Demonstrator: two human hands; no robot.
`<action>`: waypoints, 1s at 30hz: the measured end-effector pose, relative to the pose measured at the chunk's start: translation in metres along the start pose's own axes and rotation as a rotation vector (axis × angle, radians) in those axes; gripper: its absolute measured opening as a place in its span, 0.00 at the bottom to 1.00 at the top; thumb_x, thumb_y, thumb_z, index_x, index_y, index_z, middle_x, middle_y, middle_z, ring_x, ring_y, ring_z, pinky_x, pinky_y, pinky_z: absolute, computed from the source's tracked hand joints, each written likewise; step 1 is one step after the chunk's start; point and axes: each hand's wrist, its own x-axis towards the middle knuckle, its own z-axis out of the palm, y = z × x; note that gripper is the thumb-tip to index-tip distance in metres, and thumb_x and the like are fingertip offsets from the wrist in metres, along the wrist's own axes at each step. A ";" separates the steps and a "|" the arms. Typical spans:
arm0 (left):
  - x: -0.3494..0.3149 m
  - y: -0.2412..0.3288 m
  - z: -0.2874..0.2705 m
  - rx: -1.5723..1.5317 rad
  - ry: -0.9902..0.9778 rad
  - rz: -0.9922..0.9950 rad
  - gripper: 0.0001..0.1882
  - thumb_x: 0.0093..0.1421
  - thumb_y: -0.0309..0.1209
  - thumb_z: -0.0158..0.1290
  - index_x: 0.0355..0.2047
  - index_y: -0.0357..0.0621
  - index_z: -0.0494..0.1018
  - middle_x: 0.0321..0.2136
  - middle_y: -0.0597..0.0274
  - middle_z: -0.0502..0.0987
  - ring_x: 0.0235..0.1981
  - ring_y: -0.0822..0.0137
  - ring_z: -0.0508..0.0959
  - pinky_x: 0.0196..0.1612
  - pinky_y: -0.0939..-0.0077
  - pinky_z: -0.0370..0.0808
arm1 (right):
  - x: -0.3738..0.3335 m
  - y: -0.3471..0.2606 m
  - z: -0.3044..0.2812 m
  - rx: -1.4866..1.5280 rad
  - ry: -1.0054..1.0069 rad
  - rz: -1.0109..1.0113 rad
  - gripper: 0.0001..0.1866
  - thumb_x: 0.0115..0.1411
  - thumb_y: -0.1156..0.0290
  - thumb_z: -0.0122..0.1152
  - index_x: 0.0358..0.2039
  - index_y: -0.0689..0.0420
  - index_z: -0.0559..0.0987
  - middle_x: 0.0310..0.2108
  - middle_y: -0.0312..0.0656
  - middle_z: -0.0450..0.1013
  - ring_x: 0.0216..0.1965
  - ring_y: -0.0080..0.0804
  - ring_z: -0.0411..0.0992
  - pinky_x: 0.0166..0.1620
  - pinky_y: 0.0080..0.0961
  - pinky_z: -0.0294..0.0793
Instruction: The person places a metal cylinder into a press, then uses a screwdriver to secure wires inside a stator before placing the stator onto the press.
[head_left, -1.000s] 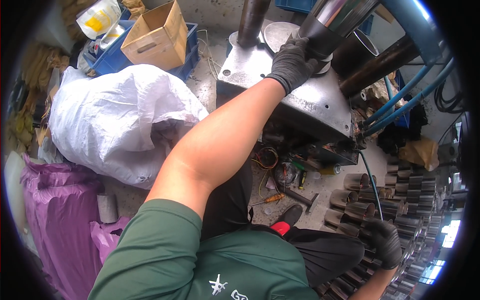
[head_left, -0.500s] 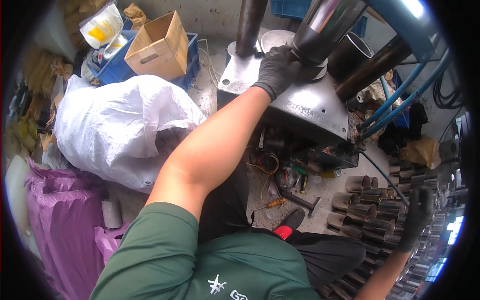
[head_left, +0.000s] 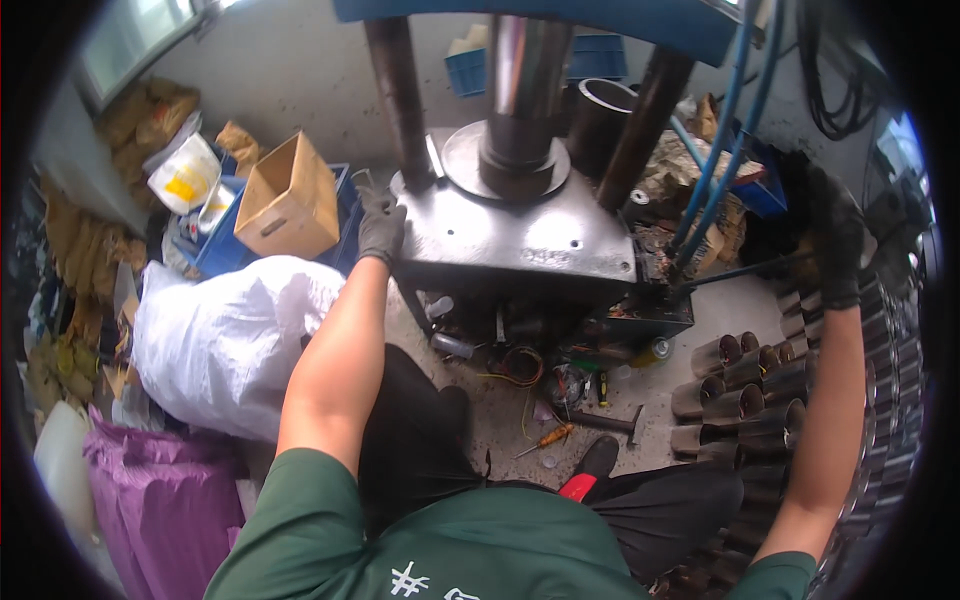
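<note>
A press with a metal bed (head_left: 500, 235) stands ahead of me. Its shiny vertical ram (head_left: 528, 85) reaches down to a round plate (head_left: 465, 165) on the bed. My left hand (head_left: 382, 225), in a dark glove, is by the bed's left edge with its fingers apart and nothing seen in them. Off to the right, my gloved right hand (head_left: 838, 245) is raised at the end of a long thin lever (head_left: 750, 268) that runs from the press's right side. Its fingers blend into the dark background, but the lever ends in its grip.
Many metal cylinders (head_left: 740, 405) stand on the floor at right. A white sack (head_left: 225, 350), a purple sack (head_left: 165, 510) and a wooden box (head_left: 290, 200) in a blue crate are at left. A hammer (head_left: 605, 422) and a screwdriver (head_left: 550, 437) lie near my foot. Blue hoses (head_left: 715, 180) hang at right.
My left hand has left the ram's base and moved to the bed's left side. My right hand has risen, and the lever has swung up with it. The view has shifted too.
</note>
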 end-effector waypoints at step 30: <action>-0.139 0.173 0.115 -0.187 -0.542 0.887 0.20 0.62 0.31 0.62 0.53 0.36 0.77 0.44 0.45 0.79 0.43 0.48 0.80 0.51 0.54 0.77 | 0.065 -0.062 -0.053 0.117 -0.475 0.594 0.27 0.66 0.43 0.53 0.45 0.55 0.85 0.38 0.49 0.84 0.46 0.47 0.84 0.48 0.46 0.83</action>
